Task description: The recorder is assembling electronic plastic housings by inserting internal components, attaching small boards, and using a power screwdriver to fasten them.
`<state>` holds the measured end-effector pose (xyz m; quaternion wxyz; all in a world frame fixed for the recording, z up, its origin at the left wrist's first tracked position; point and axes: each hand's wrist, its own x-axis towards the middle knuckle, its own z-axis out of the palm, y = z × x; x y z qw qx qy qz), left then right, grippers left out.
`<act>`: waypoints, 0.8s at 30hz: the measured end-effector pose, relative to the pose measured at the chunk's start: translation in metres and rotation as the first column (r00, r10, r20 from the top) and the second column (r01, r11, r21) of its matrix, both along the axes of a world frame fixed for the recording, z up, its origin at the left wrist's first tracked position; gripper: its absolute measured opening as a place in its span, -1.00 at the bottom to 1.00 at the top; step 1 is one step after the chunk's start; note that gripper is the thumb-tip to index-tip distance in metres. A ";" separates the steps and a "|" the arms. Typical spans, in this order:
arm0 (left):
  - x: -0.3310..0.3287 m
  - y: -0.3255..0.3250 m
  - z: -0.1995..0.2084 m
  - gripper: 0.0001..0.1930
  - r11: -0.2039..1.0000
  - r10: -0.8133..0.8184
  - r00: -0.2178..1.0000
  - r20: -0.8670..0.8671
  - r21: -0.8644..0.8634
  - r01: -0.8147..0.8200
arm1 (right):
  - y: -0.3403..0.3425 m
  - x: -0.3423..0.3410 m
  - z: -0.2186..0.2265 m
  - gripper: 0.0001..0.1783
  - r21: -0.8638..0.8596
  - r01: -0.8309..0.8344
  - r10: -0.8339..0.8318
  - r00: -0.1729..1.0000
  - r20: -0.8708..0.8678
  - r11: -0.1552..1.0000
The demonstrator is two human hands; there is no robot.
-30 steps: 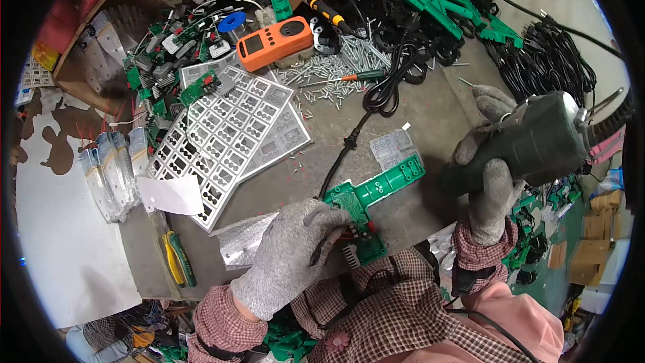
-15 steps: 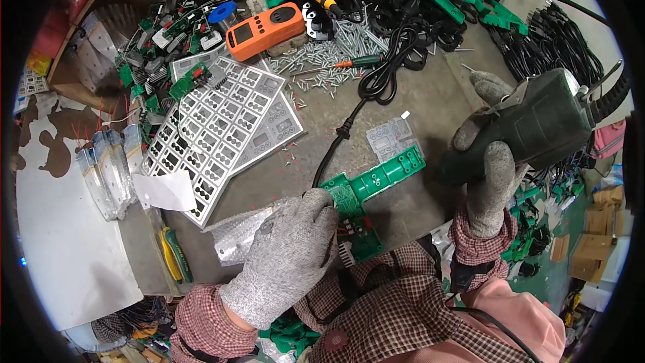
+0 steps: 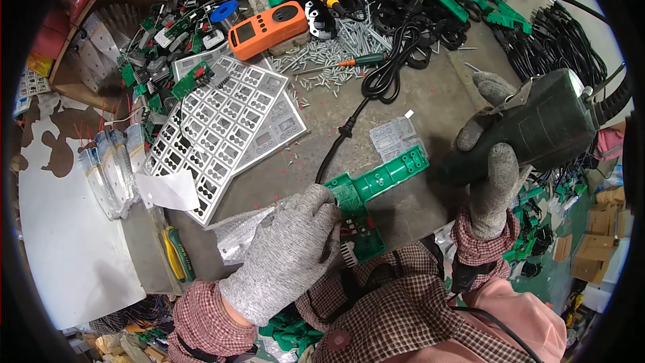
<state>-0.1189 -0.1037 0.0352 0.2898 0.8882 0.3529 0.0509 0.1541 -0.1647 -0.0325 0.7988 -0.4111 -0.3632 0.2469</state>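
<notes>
My left hand [image 3: 285,255], in a grey knit glove, lies with bent fingers over the left side of a green plastic housing [image 3: 396,171] and grips it. A circuit board [image 3: 359,228] with small parts and a white ribbed piece sits in the housing. A black power cord [image 3: 329,158] runs from under my fingers to a coiled bundle farther back. My right hand [image 3: 494,175], gloved too, is wrapped round a thick dark green power tool [image 3: 541,121]. The tool's tip is not discernible. Beneath my left wrist lies a clear plastic bag [image 3: 235,245].
Printed label sheets [image 3: 215,124] cover the table's left. Behind are an orange meter [image 3: 267,29], loose screws [image 3: 336,50], a screwdriver [image 3: 363,60] and circuit boards [image 3: 158,47]. Black cords [image 3: 557,44] lie at the far right, yellow-green cutters [image 3: 176,255] at the near left.
The whole view has shifted very slightly. Both hands keep their grip, and the housing and the tool stay almost where they were.
</notes>
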 end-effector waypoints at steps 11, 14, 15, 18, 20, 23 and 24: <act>-0.005 0.004 -0.002 -0.77 0.999 0.003 0.995 0.104 -0.036 0.001 | 0.006 -0.006 0.000 -0.21 -0.106 0.205 -0.192 0.974 0.116 0.973; 0.001 0.004 -0.001 -0.78 0.999 0.004 0.999 0.049 -0.038 -0.002 | 0.001 0.006 -0.018 -0.19 -0.081 0.238 -0.230 0.968 0.101 0.968; 0.001 0.003 0.000 -0.79 1.000 -0.003 1.000 0.022 -0.010 0.003 | 0.004 0.003 -0.015 -0.19 -0.057 0.230 -0.224 0.970 0.094 0.972; 0.003 0.002 0.002 -0.81 1.000 -0.008 1.000 -0.023 0.003 0.008 | 0.009 -0.011 0.012 -0.19 -0.089 0.130 -0.114 0.979 0.168 0.988; 0.004 0.004 0.003 -0.82 1.000 -0.009 0.999 -0.040 -0.012 0.008 | 0.013 -0.016 0.018 -0.20 -0.055 0.102 -0.091 0.981 0.170 0.993; 0.004 0.010 0.007 -0.82 0.995 -0.096 0.992 -0.082 -0.028 0.094 | 0.014 -0.015 0.022 -0.22 -0.016 0.075 -0.071 0.982 0.173 0.997; 0.004 0.011 0.010 -0.82 0.993 -0.114 0.990 -0.083 -0.038 0.111 | 0.014 -0.015 0.023 -0.23 -0.008 0.075 -0.072 0.983 0.170 0.997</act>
